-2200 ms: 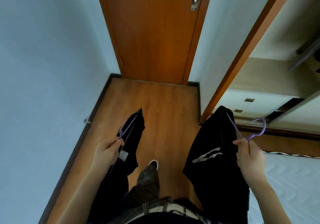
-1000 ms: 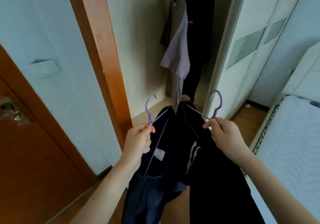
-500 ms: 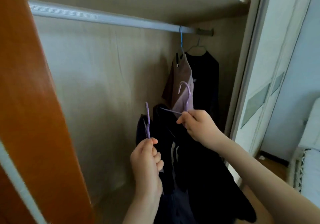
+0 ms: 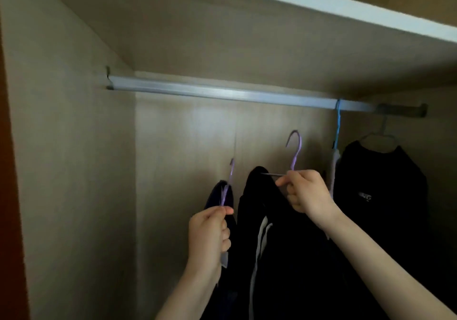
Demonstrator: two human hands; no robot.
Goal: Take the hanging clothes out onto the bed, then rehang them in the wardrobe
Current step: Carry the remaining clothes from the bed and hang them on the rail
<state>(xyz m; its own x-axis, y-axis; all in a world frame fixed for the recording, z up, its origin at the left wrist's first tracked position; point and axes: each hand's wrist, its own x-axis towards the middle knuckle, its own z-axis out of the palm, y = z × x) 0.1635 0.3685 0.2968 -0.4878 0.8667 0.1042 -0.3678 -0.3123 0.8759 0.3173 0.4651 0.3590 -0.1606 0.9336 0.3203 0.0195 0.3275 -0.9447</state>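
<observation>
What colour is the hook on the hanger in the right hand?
Purple hook, clearest in the head view.

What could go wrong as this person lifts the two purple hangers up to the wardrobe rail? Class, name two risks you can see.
1. The right purple hanger is close to the blue hanger on the rail; its hook might snag it going up.
2. The left hand pinches the left purple hanger and the right hand grips the other, so neither could catch the black striped garment if it slipped.

Raised left hand [image 4: 210,233] and right hand [image 4: 306,193] each pinch a hanger [image 4: 295,157].
</observation>
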